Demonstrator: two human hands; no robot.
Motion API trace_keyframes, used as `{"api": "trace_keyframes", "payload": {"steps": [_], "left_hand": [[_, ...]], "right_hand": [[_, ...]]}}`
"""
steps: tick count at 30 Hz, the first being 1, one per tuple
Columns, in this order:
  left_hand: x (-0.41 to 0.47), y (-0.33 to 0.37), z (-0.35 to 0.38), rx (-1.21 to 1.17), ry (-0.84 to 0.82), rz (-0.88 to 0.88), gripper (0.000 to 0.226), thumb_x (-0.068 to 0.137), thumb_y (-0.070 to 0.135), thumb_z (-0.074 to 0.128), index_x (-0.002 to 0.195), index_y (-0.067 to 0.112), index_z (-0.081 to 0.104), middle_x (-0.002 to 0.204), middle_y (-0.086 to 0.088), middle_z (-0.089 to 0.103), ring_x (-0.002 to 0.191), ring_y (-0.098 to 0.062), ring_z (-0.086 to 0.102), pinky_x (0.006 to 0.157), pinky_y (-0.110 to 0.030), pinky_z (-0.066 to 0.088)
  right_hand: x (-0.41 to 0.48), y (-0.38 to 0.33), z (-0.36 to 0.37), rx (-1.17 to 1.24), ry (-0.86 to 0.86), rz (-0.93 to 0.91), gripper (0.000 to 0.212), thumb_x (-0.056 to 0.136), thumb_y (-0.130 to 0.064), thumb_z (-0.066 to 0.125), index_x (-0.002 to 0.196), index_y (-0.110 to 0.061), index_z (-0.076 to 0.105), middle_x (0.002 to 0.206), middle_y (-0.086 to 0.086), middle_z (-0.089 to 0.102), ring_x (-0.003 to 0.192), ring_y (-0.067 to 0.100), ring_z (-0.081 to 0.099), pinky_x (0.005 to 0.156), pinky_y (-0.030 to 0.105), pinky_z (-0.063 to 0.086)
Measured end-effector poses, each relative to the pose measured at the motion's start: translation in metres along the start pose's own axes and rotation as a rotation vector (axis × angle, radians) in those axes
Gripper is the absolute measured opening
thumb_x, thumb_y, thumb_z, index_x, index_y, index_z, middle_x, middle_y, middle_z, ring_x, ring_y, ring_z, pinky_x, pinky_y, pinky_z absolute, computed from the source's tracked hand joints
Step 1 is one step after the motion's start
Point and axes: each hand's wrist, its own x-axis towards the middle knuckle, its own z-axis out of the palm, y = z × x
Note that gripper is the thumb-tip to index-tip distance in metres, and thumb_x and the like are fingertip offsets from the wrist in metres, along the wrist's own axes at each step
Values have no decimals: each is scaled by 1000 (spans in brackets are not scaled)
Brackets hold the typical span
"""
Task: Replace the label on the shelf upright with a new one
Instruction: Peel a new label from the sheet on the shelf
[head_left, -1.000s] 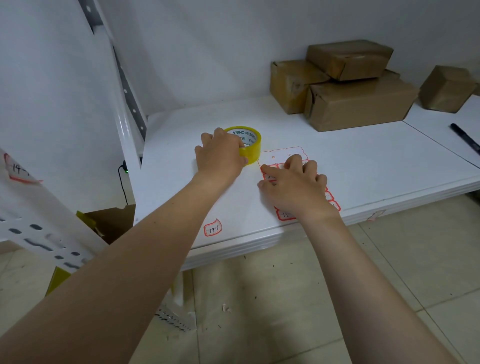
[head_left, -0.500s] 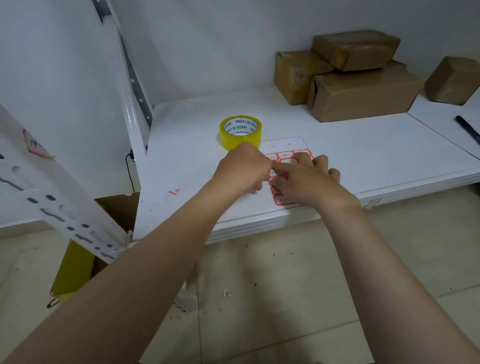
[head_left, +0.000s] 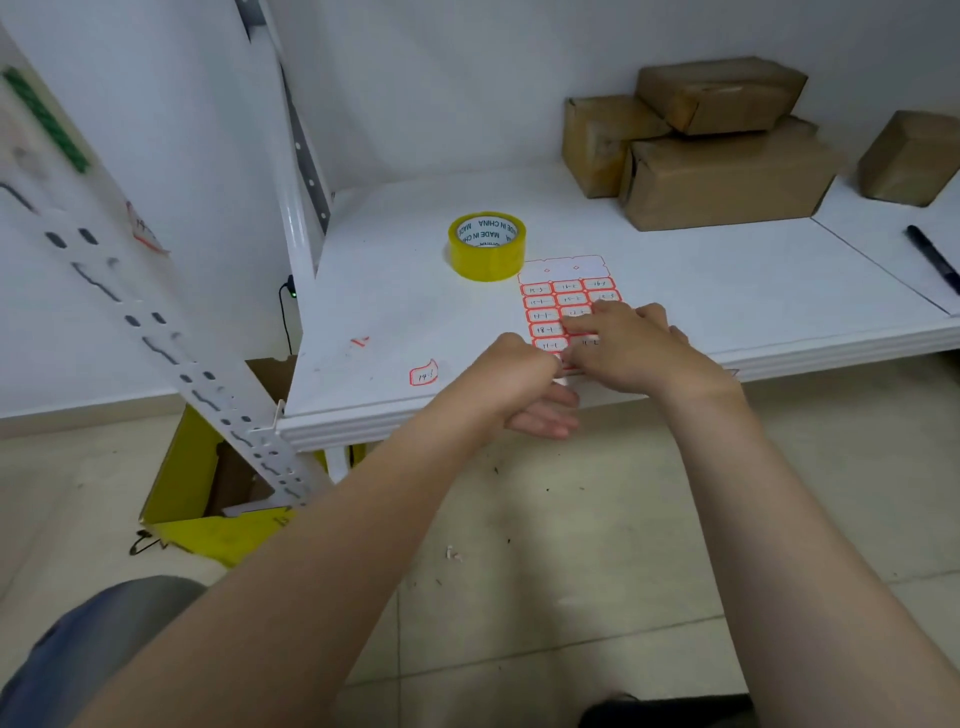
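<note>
A sheet of red-bordered labels (head_left: 558, 301) lies on the white shelf board (head_left: 727, 280) near its front edge. My right hand (head_left: 628, 345) rests flat on the sheet's lower part, fingers spread. My left hand (head_left: 519, 384) is at the sheet's near left corner by the shelf edge, fingers curled; what they pinch is hidden. A loose label (head_left: 423, 373) with handwriting lies to the left. The perforated white shelf upright (head_left: 156, 332) slants at the left with an old red-edged label (head_left: 145, 231) stuck on it.
A yellow tape roll (head_left: 487, 244) stands behind the sheet. Brown cardboard parcels (head_left: 722, 171) are stacked at the back right, another (head_left: 909, 156) farther right. A black pen (head_left: 935, 257) lies at the right edge. An open yellow box (head_left: 208, 483) sits on the floor.
My left hand left the tape roll and came down to the near corner of the label sheet. My right hand stayed on the sheet. The view tilted downward.
</note>
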Motion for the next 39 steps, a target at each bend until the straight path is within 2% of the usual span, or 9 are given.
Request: {"api": "trace_keyframes", "payload": {"steps": [4, 8, 12, 15, 19, 24, 29, 34, 39], "left_hand": [[8, 4, -1, 59, 258, 189, 15, 98, 4, 48, 94, 11, 61, 90, -12, 73, 69, -27, 69, 72, -42, 65], [18, 10, -2, 60, 437, 264, 25, 97, 13, 55, 121, 21, 52, 96, 6, 58, 89, -14, 62, 78, -31, 55], [23, 20, -1, -88, 402, 216, 21, 97, 10, 49, 117, 16, 53, 110, -6, 67, 103, -28, 70, 95, -48, 61], [20, 28, 0, -211, 364, 195, 13, 99, 3, 46, 108, 12, 52, 96, -4, 65, 87, -21, 66, 95, -52, 61], [18, 33, 4, -208, 312, 140, 14, 100, 2, 48, 105, 13, 53, 118, -9, 67, 111, -30, 66, 93, -51, 61], [18, 32, 8, -212, 234, 87, 20, 100, 6, 51, 119, 12, 50, 94, 0, 57, 111, -30, 67, 86, -46, 64], [28, 24, 12, 0, 272, 184, 12, 99, 4, 49, 100, 11, 58, 95, -7, 65, 84, -23, 63, 71, -33, 54], [40, 10, 16, 303, 283, 393, 27, 89, 14, 66, 115, 23, 67, 115, 2, 73, 98, -20, 73, 93, -40, 61], [41, -1, 21, 607, 170, 543, 43, 79, 34, 84, 118, 22, 71, 115, 6, 72, 105, -12, 66, 89, -25, 50]], "right_hand": [[-4, 1, -3, 209, 115, -57, 39, 92, -45, 53, 129, -42, 62, 149, -1, 53, 141, 35, 42, 114, 48, 29], [-4, -1, -13, 498, 251, -45, 34, 101, -24, 57, 134, -27, 64, 150, -1, 54, 135, 23, 53, 114, 43, 43], [-9, 0, -21, 750, 362, 85, 32, 103, -17, 50, 129, -27, 65, 144, -2, 58, 128, 20, 56, 103, 44, 55], [-13, 1, -23, 705, 364, 115, 32, 101, -20, 51, 128, -27, 65, 140, 0, 61, 125, 24, 60, 101, 50, 57], [-20, 2, -25, 453, 334, 116, 26, 102, -26, 52, 121, -22, 69, 125, 0, 68, 107, 24, 65, 96, 48, 59], [-23, 5, -29, 319, 272, 150, 16, 101, -30, 55, 108, -21, 66, 99, 1, 66, 89, 25, 67, 85, 43, 62], [-27, 12, -30, 304, 218, 231, 10, 100, -23, 54, 105, -16, 58, 87, 1, 63, 85, 30, 71, 79, 41, 64], [-22, 19, -26, 527, 196, 268, 37, 96, -22, 52, 133, -22, 54, 112, 8, 66, 79, 30, 75, 68, 39, 66], [-17, 15, -30, 919, 191, 239, 27, 98, -15, 53, 122, -24, 62, 100, 6, 70, 65, 28, 71, 55, 31, 61]]}}
